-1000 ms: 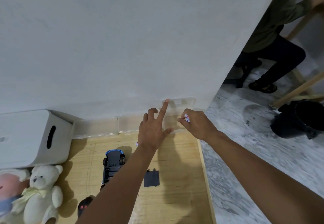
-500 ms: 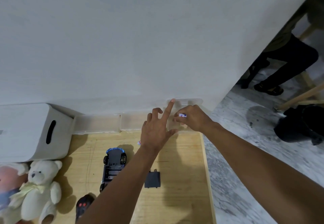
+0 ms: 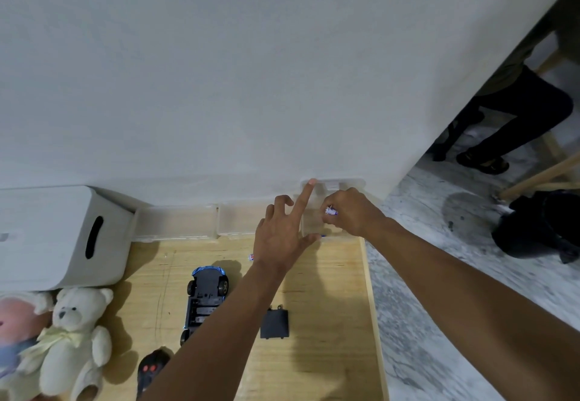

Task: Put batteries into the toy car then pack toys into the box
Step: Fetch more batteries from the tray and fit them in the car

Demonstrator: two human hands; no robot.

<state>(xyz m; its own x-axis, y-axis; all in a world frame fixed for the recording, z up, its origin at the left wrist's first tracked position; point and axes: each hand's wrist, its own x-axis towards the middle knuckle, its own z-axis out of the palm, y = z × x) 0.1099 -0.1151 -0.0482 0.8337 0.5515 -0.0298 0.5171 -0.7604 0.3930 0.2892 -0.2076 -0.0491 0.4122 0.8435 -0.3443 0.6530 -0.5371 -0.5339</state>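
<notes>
Wooden worktop [image 3: 329, 322] against a white wall [image 3: 251, 71], marble floor [image 3: 439, 275] at its right edge. One toy car [image 3: 205, 297], two plush toys [image 3: 75, 338], one box [image 3: 47, 237]. Left hand [image 3: 279, 237] released; right hand [image 3: 351, 212] pinches a battery [image 3: 331, 211].

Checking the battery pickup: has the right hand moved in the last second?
Yes. The right hand, pinching a battery, has shifted left and toward the wall, further over the clear box.
</notes>
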